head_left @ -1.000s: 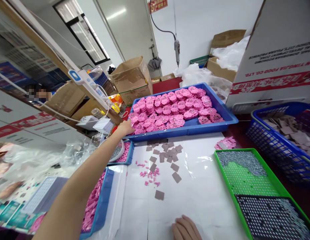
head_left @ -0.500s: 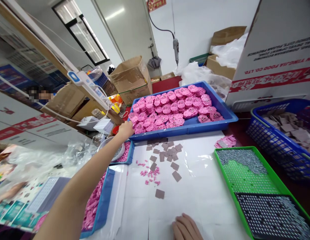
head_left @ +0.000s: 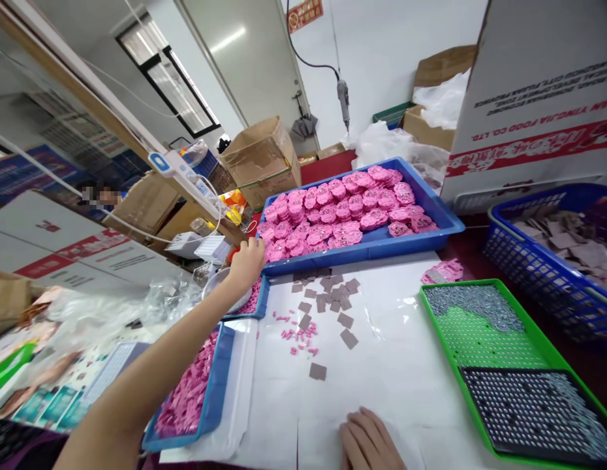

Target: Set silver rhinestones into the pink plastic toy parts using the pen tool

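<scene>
My left hand [head_left: 249, 260] reaches to the left end of the blue tray [head_left: 362, 253], its fingers curled at the rim beside the pink pieces [head_left: 327, 232]; what it holds, if anything, is hidden. Near the bottom edge, my right hand [head_left: 368, 440] lies on the white table surface [head_left: 382, 378], palm down, fingers extended and nothing seen in them. Between the hands lie grey square pads [head_left: 349, 338] and small pink bits [head_left: 301, 335].
A green tray [head_left: 448, 352] with screws and a black perforated plate [head_left: 523, 411] sits right. Blue bins [head_left: 215, 405] of pink parts stand left. A blue basket [head_left: 529, 261] is far right; an electric screwdriver [head_left: 343, 98] hangs behind.
My left hand has drawn up slightly from the tray's left end and looks more raised. The camera view has shifted a little. My right hand stays on the table.
</scene>
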Demonstrator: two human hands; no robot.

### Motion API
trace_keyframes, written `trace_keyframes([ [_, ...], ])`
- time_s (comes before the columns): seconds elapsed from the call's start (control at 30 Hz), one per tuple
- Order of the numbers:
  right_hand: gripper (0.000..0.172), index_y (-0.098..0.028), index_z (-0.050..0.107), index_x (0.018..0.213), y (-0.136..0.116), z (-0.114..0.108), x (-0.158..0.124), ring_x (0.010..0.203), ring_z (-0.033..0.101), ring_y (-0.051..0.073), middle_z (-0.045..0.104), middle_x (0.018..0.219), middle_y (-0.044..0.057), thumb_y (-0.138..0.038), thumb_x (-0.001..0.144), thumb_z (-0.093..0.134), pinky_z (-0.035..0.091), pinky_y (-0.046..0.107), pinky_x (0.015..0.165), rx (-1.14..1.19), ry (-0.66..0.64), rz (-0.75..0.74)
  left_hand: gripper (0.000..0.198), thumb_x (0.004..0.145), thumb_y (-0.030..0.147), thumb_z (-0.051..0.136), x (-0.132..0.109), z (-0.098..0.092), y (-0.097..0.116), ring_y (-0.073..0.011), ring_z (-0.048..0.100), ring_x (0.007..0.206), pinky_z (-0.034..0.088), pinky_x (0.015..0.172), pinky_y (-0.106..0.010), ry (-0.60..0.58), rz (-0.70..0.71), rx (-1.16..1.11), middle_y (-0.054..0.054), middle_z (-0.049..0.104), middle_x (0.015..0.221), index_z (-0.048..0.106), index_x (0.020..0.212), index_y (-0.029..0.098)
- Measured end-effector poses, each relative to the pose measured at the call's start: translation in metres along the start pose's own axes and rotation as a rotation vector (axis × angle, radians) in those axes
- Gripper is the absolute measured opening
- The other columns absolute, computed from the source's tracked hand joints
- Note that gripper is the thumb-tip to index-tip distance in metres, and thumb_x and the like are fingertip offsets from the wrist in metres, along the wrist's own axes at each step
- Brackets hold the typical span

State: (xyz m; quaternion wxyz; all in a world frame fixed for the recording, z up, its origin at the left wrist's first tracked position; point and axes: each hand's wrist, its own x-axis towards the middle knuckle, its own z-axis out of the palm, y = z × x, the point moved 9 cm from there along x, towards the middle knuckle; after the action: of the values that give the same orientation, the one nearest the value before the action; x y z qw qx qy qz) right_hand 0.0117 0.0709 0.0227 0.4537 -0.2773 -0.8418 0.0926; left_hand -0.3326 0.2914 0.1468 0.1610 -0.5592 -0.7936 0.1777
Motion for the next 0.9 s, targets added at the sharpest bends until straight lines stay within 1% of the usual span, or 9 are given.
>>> trace_keyframes([
  [0.1, 0.031, -0.012, 0.071, 0.106, -0.004, -0.002, 0.007, 0.096, 0.072, 0.024, 0.075, 0.093, 0.011, -0.002, 0.084, 0.051, 0.063, 0.046, 0.096, 0.038, -0.044, 0.013, 0.049, 0.1, 0.017, 0.035, -0.052, -0.02, 0.022, -0.0359, 0.058, 0.121, 0.059, 0.083, -0.04, 0.037, 0.102, 0.017, -0.023, 0.059, 0.129, 0.045, 0.149, 0.014],
  [0.23, 0.029, -0.01, 0.07, 0.11, -0.007, -0.005, 0.017, 0.096, 0.071, 0.024, 0.075, 0.094, 0.012, -0.004, 0.089, 0.052, 0.064, 0.049, 0.096, 0.054, -0.12, 0.022, 0.055, 0.1, 0.011, 0.034, -0.142, -0.038, 0.068, -0.0332, 0.063, 0.115, 0.06, 0.083, -0.041, 0.16, 0.314, 0.032, -0.022, 0.062, 0.13, 0.042, 0.154, 0.015],
  [0.33, 0.029, -0.011, 0.069, 0.112, -0.005, -0.013, 0.018, 0.095, 0.072, 0.023, 0.075, 0.093, 0.011, -0.001, 0.09, 0.053, 0.063, 0.048, 0.097, 0.095, -0.077, 0.033, 0.056, 0.097, 0.008, 0.042, -0.205, -0.041, 0.105, -0.0315, 0.066, 0.116, 0.061, 0.08, -0.039, 0.282, 0.439, 0.021, -0.02, 0.065, 0.13, 0.045, 0.152, 0.018],
  [0.4, 0.033, -0.012, 0.067, 0.116, 0.0, -0.021, 0.014, 0.098, 0.072, 0.023, 0.076, 0.095, 0.011, 0.002, 0.089, 0.053, 0.063, 0.047, 0.097, 0.125, -0.012, 0.067, 0.055, 0.096, 0.006, 0.047, -0.234, -0.036, 0.125, -0.0302, 0.067, 0.116, 0.062, 0.08, -0.037, 0.327, 0.474, 0.006, -0.02, 0.067, 0.129, 0.048, 0.15, 0.017],
  [0.53, 0.029, -0.016, 0.065, 0.119, 0.025, -0.024, 0.005, 0.103, 0.073, 0.022, 0.075, 0.106, 0.011, -0.005, 0.095, 0.053, 0.064, 0.04, 0.093, 0.236, 0.004, 0.324, 0.05, 0.095, 0.004, 0.052, -0.263, -0.021, 0.154, -0.0287, 0.07, 0.111, 0.061, 0.077, -0.034, 0.363, 0.476, 0.0, -0.018, 0.068, 0.126, 0.054, 0.144, 0.013],
  [0.63, 0.024, -0.019, 0.063, 0.122, 0.051, -0.013, 0.001, 0.107, 0.073, 0.022, 0.075, 0.114, 0.011, -0.02, 0.1, 0.054, 0.063, 0.04, 0.096, 0.415, -0.094, 0.637, 0.052, 0.095, 0.003, 0.053, -0.276, -0.007, 0.166, -0.0281, 0.07, 0.109, 0.061, 0.077, -0.034, 0.34, 0.467, -0.021, -0.017, 0.068, 0.123, 0.051, 0.146, 0.011],
  [0.7, 0.03, -0.02, 0.06, 0.129, 0.06, -0.003, 0.003, 0.111, 0.073, 0.022, 0.074, 0.122, 0.012, -0.03, 0.1, 0.055, 0.061, 0.042, 0.101, 0.539, -0.181, 0.769, 0.052, 0.095, 0.004, 0.054, -0.286, 0.001, 0.171, -0.0276, 0.069, 0.108, 0.06, 0.077, -0.034, 0.327, 0.478, -0.046, -0.017, 0.068, 0.123, 0.05, 0.147, 0.011],
  [0.8, 0.044, -0.02, 0.053, 0.14, 0.061, 0.013, 0.009, 0.111, 0.072, 0.023, 0.071, 0.13, 0.013, -0.035, 0.098, 0.058, 0.06, 0.044, 0.101, 0.652, -0.348, 0.834, 0.053, 0.096, 0.005, 0.055, -0.3, 0.014, 0.171, -0.0273, 0.069, 0.107, 0.059, 0.076, -0.034, 0.31, 0.468, -0.075, -0.016, 0.068, 0.12, 0.049, 0.148, 0.013],
  [0.9, 0.055, -0.022, 0.05, 0.146, 0.052, 0.026, 0.012, 0.122, 0.067, 0.026, 0.066, 0.139, 0.014, -0.03, 0.093, 0.064, 0.056, 0.049, 0.107, 0.588, -0.501, 0.742, 0.057, 0.096, 0.004, 0.054, -0.31, 0.025, 0.163, -0.0282, 0.067, 0.106, 0.057, 0.075, -0.034, 0.291, 0.445, -0.093, -0.016, 0.066, 0.12, 0.046, 0.151, 0.013],
])
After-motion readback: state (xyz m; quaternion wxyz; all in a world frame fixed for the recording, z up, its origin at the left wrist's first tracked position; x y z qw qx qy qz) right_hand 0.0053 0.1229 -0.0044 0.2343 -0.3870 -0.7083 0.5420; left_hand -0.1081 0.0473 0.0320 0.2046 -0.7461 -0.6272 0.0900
